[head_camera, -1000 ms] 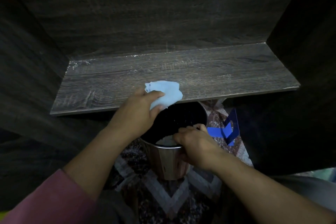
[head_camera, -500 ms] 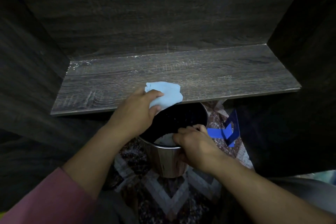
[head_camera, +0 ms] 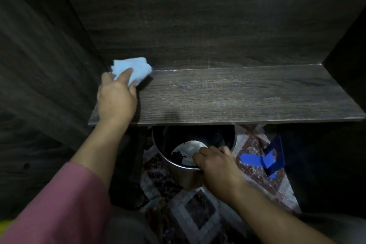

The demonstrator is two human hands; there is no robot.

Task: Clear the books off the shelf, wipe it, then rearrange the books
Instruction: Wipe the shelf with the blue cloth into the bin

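A dark wooden shelf (head_camera: pixel 237 95) runs across the view with no books on it; pale dust marks streak its surface. My left hand (head_camera: pixel 116 97) presses a folded light blue cloth (head_camera: pixel 132 69) into the shelf's back left corner, fingers spread over it. My right hand (head_camera: pixel 215 166) grips the near rim of a metal bin (head_camera: pixel 186 176) that stands just under the shelf's front edge. No books are in view.
Crumpled white paper and dark bits (head_camera: pixel 186 152) lie inside the bin. A blue bookend (head_camera: pixel 265 158) sits on the patterned rug (head_camera: pixel 198 210) at the right. Dark cabinet walls (head_camera: pixel 39 65) close in on both sides and behind.
My left hand has carried the cloth from the shelf's front edge above the bin to the back left corner. My right hand has stayed on the bin's rim.
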